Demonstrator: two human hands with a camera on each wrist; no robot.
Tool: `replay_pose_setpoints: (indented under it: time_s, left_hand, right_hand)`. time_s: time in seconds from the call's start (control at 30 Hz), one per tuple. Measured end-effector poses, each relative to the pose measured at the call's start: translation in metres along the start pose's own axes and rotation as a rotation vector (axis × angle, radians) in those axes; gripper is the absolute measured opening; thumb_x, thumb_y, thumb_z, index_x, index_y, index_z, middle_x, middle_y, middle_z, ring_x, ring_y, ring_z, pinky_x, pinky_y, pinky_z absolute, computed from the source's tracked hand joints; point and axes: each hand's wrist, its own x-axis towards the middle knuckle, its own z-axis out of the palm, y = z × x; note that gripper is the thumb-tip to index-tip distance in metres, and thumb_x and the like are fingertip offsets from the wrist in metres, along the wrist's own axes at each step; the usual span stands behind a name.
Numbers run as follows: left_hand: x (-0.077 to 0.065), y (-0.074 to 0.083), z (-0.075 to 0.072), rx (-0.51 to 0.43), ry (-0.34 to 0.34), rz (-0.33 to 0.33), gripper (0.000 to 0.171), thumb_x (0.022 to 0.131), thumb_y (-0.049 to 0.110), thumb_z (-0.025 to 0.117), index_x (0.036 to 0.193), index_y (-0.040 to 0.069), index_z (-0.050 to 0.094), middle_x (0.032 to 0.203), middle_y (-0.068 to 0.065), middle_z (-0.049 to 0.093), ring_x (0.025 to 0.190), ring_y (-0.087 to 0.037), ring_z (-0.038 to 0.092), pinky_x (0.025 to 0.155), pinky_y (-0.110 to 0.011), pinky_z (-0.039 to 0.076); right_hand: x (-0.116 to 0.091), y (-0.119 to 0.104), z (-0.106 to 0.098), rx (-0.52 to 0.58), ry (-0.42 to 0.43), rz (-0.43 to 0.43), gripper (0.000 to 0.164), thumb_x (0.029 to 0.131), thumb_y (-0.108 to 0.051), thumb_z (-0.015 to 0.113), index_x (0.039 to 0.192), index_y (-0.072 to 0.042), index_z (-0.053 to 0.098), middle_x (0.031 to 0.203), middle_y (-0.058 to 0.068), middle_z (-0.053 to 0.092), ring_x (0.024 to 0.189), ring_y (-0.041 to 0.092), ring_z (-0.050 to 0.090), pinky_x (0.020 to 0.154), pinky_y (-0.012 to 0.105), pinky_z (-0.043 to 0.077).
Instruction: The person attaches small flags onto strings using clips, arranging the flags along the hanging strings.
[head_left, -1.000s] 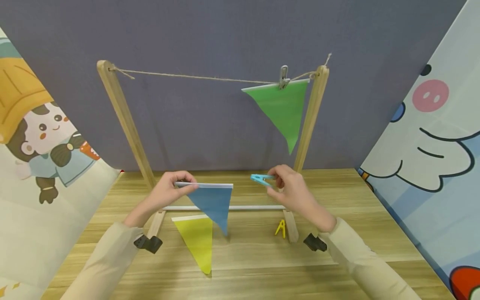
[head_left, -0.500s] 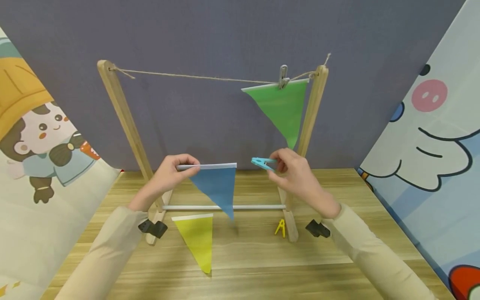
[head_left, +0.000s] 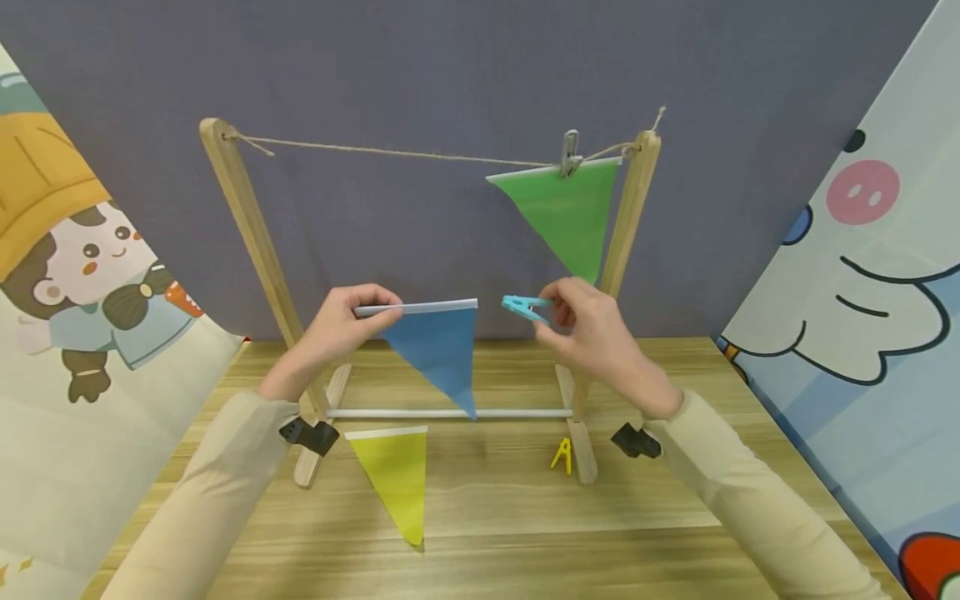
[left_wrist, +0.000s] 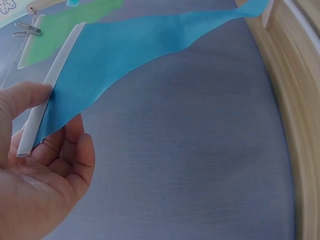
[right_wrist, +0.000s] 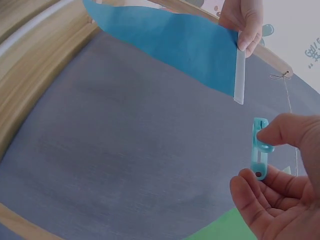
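My left hand (head_left: 345, 321) pinches the white top edge of a blue triangular pennant (head_left: 438, 346) near its left end. The pennant hangs point down, in front of the rack and below the string (head_left: 390, 152). In the left wrist view the thumb lies over the white strip (left_wrist: 52, 82) with the fingers curled behind. A light blue clothespin (head_left: 525, 307) is pinched in my right hand (head_left: 592, 333), its jaw end toward the pennant and a small gap away. The right wrist view shows thumb and fingers on the clothespin (right_wrist: 260, 160).
A green pennant (head_left: 566, 204) hangs from the string by a metal clip (head_left: 570, 154) near the right post (head_left: 630, 217). The left post (head_left: 247, 217) stands opposite. On the table (head_left: 525, 533) lie a yellow pennant (head_left: 397, 479) and a yellow clothespin (head_left: 562, 456). A white bar (head_left: 405, 413) joins the posts low down.
Both hands have risen toward the string, the left carrying the blue pennant and the right the light blue clothespin. The right hand now overlaps the green pennant's lower tip.
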Motion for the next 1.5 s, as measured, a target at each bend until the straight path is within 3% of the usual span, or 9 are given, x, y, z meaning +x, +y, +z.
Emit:
replay_pose_setpoints:
  time_s: [0.37,0.73,1.03,1.17,1.4,1.5]
  left_hand:
    - [0.016,0.011,-0.007,0.019,0.043,0.023,0.02,0.091,0.02,0.064,0.098,0.003,0.068,0.098,-0.009,0.066,0.083,-0.016,0.056,0.065,-0.027,0.044]
    - [0.026,0.02,-0.011,0.001,0.107,0.022,0.02,0.089,0.021,0.067,0.096,0.003,0.069,0.09,0.0,0.067,0.084,-0.013,0.058,0.068,-0.026,0.046]
    - [0.035,0.028,-0.016,0.002,0.149,0.021,0.018,0.087,0.02,0.069,0.093,0.003,0.069,0.085,0.001,0.066,0.072,-0.016,0.052,0.061,-0.027,0.041]
    - [0.04,0.036,-0.018,-0.001,0.155,0.018,0.019,0.087,0.021,0.069,0.093,0.003,0.069,0.09,-0.001,0.066,0.078,-0.017,0.053,0.064,-0.028,0.042]
    - [0.052,0.043,-0.021,-0.057,0.207,0.031,0.019,0.084,0.019,0.071,0.09,0.001,0.069,0.081,0.003,0.065,0.073,-0.013,0.052,0.063,-0.024,0.041]
    - [0.058,0.045,-0.021,-0.127,0.249,0.022,0.013,0.083,0.017,0.073,0.086,0.004,0.071,0.077,0.004,0.064,0.069,-0.011,0.052,0.062,-0.024,0.04]
  right_hand:
    - [0.023,-0.005,-0.012,-0.027,0.006,-0.011,0.02,0.074,0.0,0.069,0.091,0.003,0.059,0.077,0.011,0.055,0.065,0.019,0.052,0.058,0.03,0.046]
    - [0.037,-0.007,-0.019,-0.062,0.011,-0.072,0.023,0.074,0.002,0.07,0.093,0.006,0.059,0.079,0.013,0.055,0.066,0.021,0.053,0.059,0.03,0.047]
    - [0.056,-0.012,-0.026,-0.087,0.02,-0.127,0.023,0.074,0.001,0.07,0.093,0.007,0.058,0.079,0.015,0.055,0.066,0.021,0.052,0.059,0.031,0.046]
    - [0.065,-0.018,-0.032,-0.103,0.011,-0.132,0.023,0.075,0.0,0.07,0.093,0.007,0.058,0.081,0.016,0.055,0.067,0.022,0.052,0.059,0.03,0.046]
    - [0.079,-0.025,-0.041,-0.12,0.009,-0.155,0.023,0.076,0.001,0.07,0.094,0.008,0.058,0.084,0.016,0.055,0.068,0.023,0.052,0.061,0.03,0.045]
    - [0.084,-0.028,-0.044,-0.132,0.009,-0.164,0.023,0.076,0.0,0.07,0.095,0.008,0.059,0.083,0.016,0.055,0.069,0.023,0.051,0.061,0.03,0.044]
